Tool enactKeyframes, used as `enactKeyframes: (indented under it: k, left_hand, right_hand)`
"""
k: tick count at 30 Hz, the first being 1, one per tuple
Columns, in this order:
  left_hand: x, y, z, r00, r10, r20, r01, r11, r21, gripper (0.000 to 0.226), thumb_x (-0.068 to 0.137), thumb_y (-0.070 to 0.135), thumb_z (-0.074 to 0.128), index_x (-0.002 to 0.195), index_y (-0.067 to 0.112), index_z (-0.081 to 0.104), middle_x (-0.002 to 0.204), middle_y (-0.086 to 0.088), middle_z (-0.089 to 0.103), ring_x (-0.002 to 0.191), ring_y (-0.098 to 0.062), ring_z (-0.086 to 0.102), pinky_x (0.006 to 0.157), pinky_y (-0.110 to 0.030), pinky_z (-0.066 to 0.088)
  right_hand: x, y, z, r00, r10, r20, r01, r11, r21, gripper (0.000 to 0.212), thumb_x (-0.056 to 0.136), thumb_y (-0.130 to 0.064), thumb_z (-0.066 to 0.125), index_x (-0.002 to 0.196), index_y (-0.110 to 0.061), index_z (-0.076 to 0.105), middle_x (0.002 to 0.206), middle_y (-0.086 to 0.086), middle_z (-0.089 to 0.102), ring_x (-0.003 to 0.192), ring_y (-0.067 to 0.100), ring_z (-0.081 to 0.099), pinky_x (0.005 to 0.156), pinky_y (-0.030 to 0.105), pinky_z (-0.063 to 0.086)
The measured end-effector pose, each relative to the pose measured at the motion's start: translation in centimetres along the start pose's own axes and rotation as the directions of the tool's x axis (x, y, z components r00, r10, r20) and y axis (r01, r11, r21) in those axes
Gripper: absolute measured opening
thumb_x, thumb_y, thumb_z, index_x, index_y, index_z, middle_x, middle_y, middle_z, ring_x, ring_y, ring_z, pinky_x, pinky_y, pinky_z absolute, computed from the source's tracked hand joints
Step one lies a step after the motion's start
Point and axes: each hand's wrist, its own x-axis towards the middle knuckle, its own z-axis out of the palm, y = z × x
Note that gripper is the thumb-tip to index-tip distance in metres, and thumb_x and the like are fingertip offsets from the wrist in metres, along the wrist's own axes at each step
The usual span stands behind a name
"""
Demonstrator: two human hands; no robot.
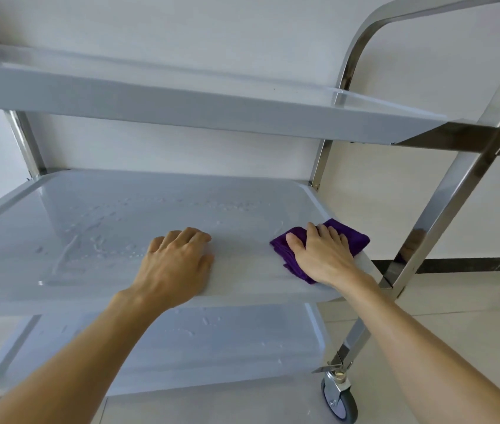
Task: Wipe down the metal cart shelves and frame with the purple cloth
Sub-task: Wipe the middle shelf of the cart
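A three-tier metal cart fills the head view. Its middle shelf (114,228) is pale grey and carries water droplets and wet streaks. My right hand (322,255) lies flat with straight fingers on a folded purple cloth (355,238), pressing it onto the shelf's near right corner. My left hand (178,260) rests palm down on the shelf's front part, fingertips bent against the surface, holding nothing. The top shelf (181,105) hangs above both hands. The bottom shelf (212,341) below also shows droplets.
A shiny steel frame post and curved handle (444,203) rise on the right. A grey caster wheel (339,399) sits on the beige tiled floor at the lower right. A white wall stands close behind the cart.
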Motion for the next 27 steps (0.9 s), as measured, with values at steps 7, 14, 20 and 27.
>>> enactKeyframes:
  k: [7, 14, 20, 27]
  left_hand:
    - [-0.1, -0.6, 1.2, 0.997, -0.015, -0.077, 0.009, 0.997, -0.075, 0.039, 0.098, 0.022, 0.033, 0.132, 0.022, 0.053, 0.137, 0.005, 0.054, 0.128, -0.021, 0.044, 0.109, -0.036, 0.027]
    - [-0.8, -0.9, 1.9, 0.999, 0.028, -0.037, -0.031, 0.996, -0.087, 0.038, 0.102, 0.019, 0.036, 0.137, 0.012, 0.049, 0.143, -0.003, 0.047, 0.137, -0.024, 0.034, 0.116, -0.041, 0.021]
    - [-2.9, 0.6, 1.9, 0.99, 0.116, -0.078, -0.118, 0.992, -0.031, 0.039, 0.093, 0.021, 0.031, 0.119, 0.01, 0.058, 0.124, -0.003, 0.056, 0.118, -0.028, 0.048, 0.103, -0.041, 0.032]
    - [-3.4, 2.4, 1.0, 0.993, 0.1, -0.066, -0.099, 0.995, 0.018, 0.035, 0.096, 0.029, 0.029, 0.115, 0.022, 0.058, 0.12, 0.006, 0.057, 0.116, -0.02, 0.051, 0.099, -0.033, 0.033]
  right_hand:
    - [2.2, -6.5, 1.8, 0.953, -0.3, 0.037, 0.296, 0.951, 0.09, 0.072, 0.095, -0.061, 0.029, 0.153, -0.019, 0.026, 0.163, 0.0, 0.02, 0.152, 0.02, 0.007, 0.122, 0.042, 0.001]
    - [-3.3, -1.6, 1.0, 0.869, -0.485, 0.096, 0.476, 0.874, 0.103, 0.076, 0.089, -0.068, 0.022, 0.156, -0.033, 0.017, 0.165, -0.015, 0.005, 0.15, 0.001, -0.006, 0.122, 0.03, -0.006]
    - [-2.2, 5.2, -0.8, 0.975, -0.22, 0.014, 0.217, 0.97, 0.109, 0.068, 0.089, -0.063, 0.038, 0.145, -0.026, 0.032, 0.151, -0.001, 0.04, 0.139, 0.023, 0.035, 0.111, 0.039, 0.032]
    - [4.1, -1.0, -0.4, 0.993, -0.113, 0.023, 0.112, 0.993, 0.021, 0.055, 0.097, -0.054, 0.035, 0.131, -0.014, 0.054, 0.146, 0.008, 0.045, 0.142, 0.029, 0.03, 0.119, 0.049, 0.017]
